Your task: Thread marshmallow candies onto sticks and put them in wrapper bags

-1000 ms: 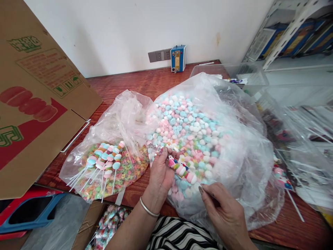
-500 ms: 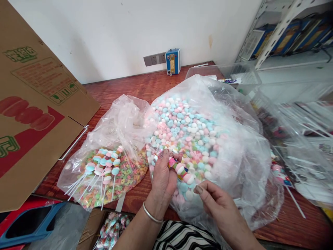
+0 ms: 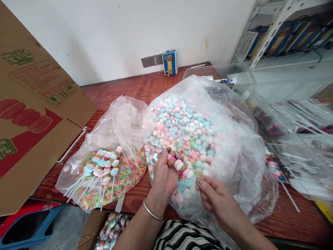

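Observation:
Over a large clear bag of pastel marshmallows (image 3: 192, 129), my left hand (image 3: 164, 173) is closed around a marshmallow skewer (image 3: 183, 169) of pink and white pieces, with a printed clear wrapper at its upper end. The skewer points down to the right. Just beyond its lower end is my right hand (image 3: 213, 194), thumb and forefinger pressed together; what they pinch, if anything, cannot be made out. Several finished marshmallow skewers on white sticks (image 3: 102, 165) lie to the left, on a clear bag of coloured ring candies (image 3: 130, 173).
A big cardboard box (image 3: 39, 114) stands at the left. Clear plastic bins (image 3: 281, 146) hold flat printed packets on the right. A wrapped skewer (image 3: 275, 170) lies beside them. A small blue device (image 3: 170, 63) is by the wall. Below the table edge, a carton holds wrapped skewers (image 3: 111, 229).
The view has shifted slightly. My left hand keeps its hold on the skewer, and my right hand stays pinched near its lower end, a little turned.

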Motion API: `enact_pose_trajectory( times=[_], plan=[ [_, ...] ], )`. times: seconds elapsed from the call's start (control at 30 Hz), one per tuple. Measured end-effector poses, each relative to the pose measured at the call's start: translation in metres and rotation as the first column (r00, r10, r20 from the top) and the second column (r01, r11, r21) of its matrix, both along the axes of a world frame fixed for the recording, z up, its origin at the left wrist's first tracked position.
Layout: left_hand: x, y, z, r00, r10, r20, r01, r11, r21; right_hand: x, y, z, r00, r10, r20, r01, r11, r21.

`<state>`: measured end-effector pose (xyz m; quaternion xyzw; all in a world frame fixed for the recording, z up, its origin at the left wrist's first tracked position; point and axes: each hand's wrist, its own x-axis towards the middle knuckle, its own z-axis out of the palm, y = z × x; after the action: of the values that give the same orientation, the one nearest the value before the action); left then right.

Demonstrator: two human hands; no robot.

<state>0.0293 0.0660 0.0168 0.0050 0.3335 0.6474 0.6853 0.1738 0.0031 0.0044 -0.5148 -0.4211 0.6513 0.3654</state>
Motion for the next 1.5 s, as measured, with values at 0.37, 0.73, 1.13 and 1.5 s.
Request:
enact_pose_trajectory(
  times=[0.37,0.73,1.13,1.5],
  plan=[
    [0.014,-0.005,0.006,0.997,-0.077,-0.005,0.077,0.997,0.016,-0.005,-0.005,-0.014,0.974,-0.06,0.219,-0.023,0.932,0.361],
    [-0.011,0.008,0.0,0.988,-0.132,0.077,0.117,0.978,0.172,0.009,-0.004,-0.018,0.878,-0.189,0.439,-0.172,0.732,0.659],
    [0.006,0.012,0.005,0.977,-0.139,0.162,0.12,0.985,0.123,0.0,-0.003,-0.016,1.0,-0.028,-0.006,0.028,0.998,0.057],
    [0.021,0.008,0.01,0.994,-0.106,-0.015,0.106,0.994,-0.006,0.002,-0.004,-0.018,0.653,-0.445,0.613,-0.419,0.462,0.782]
  ],
)
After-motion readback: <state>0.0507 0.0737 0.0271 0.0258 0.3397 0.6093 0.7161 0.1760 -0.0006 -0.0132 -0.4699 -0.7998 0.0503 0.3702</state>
